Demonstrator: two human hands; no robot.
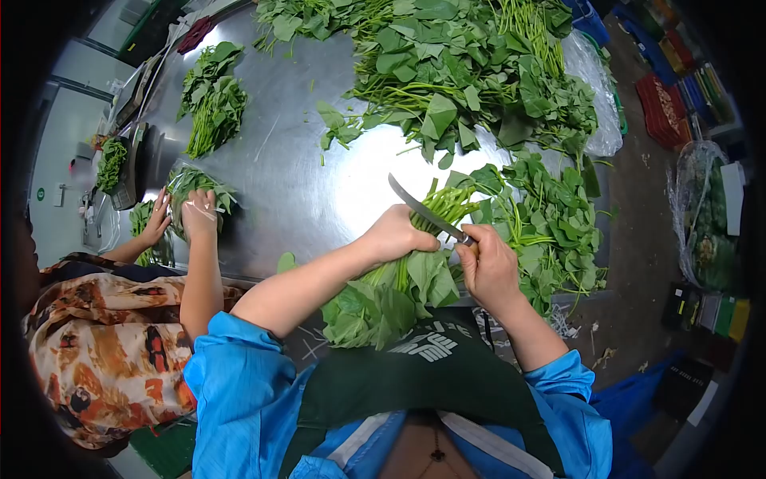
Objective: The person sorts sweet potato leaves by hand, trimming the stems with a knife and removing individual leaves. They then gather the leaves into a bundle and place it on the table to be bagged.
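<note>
My left hand [403,233] is wrapped round a bunch of leafy greens [375,307], its leaves hanging toward my apron and its pale green stems pointing away from me. In my right hand [491,267] is a curved knife [427,209], gripped by the handle. The blade lies across the stems just beyond my left fingers, its tip pointing up and left. Loose greens [550,223] are spread right beside my right hand.
A large heap of greens [447,72] covers the far side of the metal table [279,160]. One bunch [214,104] lies at the far left. A co-worker's hands [195,211] handle bagged greens on the left. Clear plastic [586,88] lies by the right edge.
</note>
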